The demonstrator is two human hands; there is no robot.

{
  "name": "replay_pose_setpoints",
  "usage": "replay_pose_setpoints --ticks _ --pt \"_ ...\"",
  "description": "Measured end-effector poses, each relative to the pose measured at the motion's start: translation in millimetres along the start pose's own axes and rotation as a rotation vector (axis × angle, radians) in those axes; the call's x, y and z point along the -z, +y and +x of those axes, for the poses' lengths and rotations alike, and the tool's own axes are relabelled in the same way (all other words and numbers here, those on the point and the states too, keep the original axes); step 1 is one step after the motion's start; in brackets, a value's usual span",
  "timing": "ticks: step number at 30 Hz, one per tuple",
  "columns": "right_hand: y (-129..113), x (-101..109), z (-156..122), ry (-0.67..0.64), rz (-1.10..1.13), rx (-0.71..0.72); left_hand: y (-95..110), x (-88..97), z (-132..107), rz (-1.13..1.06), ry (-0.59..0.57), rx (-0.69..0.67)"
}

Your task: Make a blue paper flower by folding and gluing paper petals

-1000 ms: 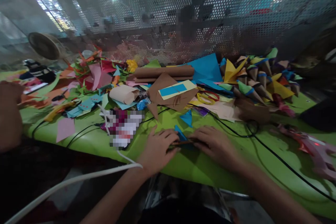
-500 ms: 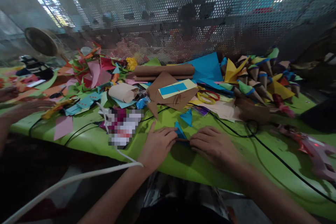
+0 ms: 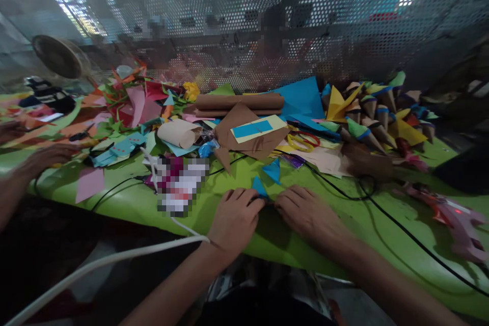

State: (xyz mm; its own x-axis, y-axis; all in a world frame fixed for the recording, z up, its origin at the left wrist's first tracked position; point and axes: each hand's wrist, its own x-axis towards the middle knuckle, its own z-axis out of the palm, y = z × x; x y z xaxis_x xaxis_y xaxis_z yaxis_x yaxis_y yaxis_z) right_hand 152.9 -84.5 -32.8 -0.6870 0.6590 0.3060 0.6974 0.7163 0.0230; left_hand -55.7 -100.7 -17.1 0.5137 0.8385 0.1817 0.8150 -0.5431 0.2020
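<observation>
A small blue paper piece (image 3: 259,186) with a pointed tip stands up between my two hands at the table's near edge. My left hand (image 3: 236,220) is closed over its left side, fingertips pressed down on it. From the right, my right hand (image 3: 308,213) pinches at its other end, the fingers bent and together. The lower part of the piece is hidden by my fingers. Just beyond lies a second blue paper piece (image 3: 272,170), folded and pointed, touched by neither hand.
A pink glue gun (image 3: 460,219) with a lit red light lies at right, its black cable (image 3: 405,237) crossing the green table (image 3: 382,214). Paper cones (image 3: 370,130), brown paper (image 3: 248,147) and scissors (image 3: 303,140) lie behind. A white cable (image 3: 114,257) passes my left wrist. Another person's hand (image 3: 53,158) is at far left.
My left hand has shifted right and its thumb has tucked in, covering more of the blue piece. The gap between my hands is smaller. The other person's hand has moved left.
</observation>
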Motion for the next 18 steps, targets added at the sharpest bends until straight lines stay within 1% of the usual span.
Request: replay_pose_setpoints --ticks 7,11,14,16,18 --pt "0.5 -3.0 4.9 0.078 0.073 -0.146 3.0 -4.8 4.3 -0.069 0.034 0.063" --pt "0.8 -4.0 6.9 0.057 0.129 -0.189 4.9 -7.6 9.6 -0.074 0.047 0.061" --pt "2.8 -0.9 5.5 0.043 0.227 -0.226 4.7 -8.7 12.4 -0.098 0.058 0.046" --pt "4.1 4.6 2.6 0.085 0.320 -0.257 4.1 -9.0 13.3 -0.128 0.067 0.036" --pt "4.3 10.5 -1.6 0.155 0.390 -0.260 3.6 -9.2 13.5 -0.151 0.074 0.033"
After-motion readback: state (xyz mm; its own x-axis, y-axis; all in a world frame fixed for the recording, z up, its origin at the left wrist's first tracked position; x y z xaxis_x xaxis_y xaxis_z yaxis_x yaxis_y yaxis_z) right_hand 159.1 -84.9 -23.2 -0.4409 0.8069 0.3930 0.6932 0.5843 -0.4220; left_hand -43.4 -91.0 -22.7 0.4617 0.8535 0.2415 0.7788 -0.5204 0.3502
